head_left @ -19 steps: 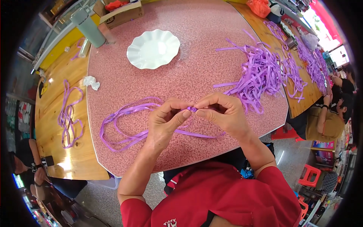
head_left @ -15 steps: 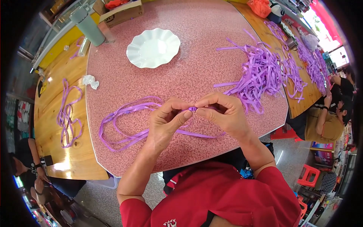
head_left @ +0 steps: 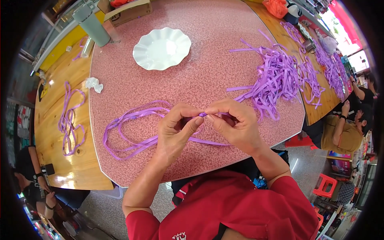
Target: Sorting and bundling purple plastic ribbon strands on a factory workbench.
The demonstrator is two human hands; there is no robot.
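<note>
Between my two hands, above the near part of the pink table, a small bunched knot in a purple ribbon (head_left: 203, 115) is pinched. My left hand (head_left: 179, 125) grips it from the left with thumb and forefinger. From the right, my right hand (head_left: 234, 123) pinches it the same way, and the fingertips almost meet. A looped length of purple ribbon (head_left: 110, 138) lies on the table beside and below my left hand, and a strand runs on beneath both hands. To the right of my right hand lies a big tangled heap of purple ribbons (head_left: 276, 78).
A white scalloped dish (head_left: 146, 60) stands on the pink table (head_left: 216, 32). Crumpled tissue (head_left: 94, 85), a green bottle (head_left: 93, 28) and a cardboard box (head_left: 130, 14) are at the left and far left. More ribbons (head_left: 69, 124) lie on wooden tables either side, where other people (head_left: 347, 134) sit.
The knot between my fingertips looks smaller and tighter, and my right fingers have shifted slightly left. The ribbons and dish stay put on the table, with a slight shift of the view.
</note>
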